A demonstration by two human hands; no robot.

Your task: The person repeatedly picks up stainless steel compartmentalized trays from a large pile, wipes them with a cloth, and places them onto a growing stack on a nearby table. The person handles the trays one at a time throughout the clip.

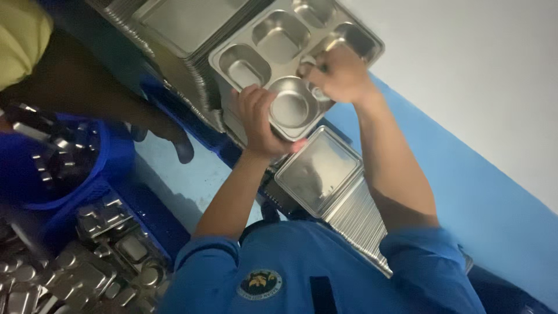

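Near: stack of flat steel lids [340, 195] by the torso. Both hands on 1 compartment tray [290, 64] atop the far stack: left hand [258, 119] grip closed on its near rim, right hand [337, 72] pinching the edge. Advise keeping it level and square.

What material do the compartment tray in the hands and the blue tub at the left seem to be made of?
The compartment tray looks like stainless steel with a dull brushed finish: grey, thin pressed rims and soft reflections in its wells. The left hand and right hand grip it. The blue tub looks like moulded plastic, evenly coloured and slightly glossy, though the dim light leaves this open.
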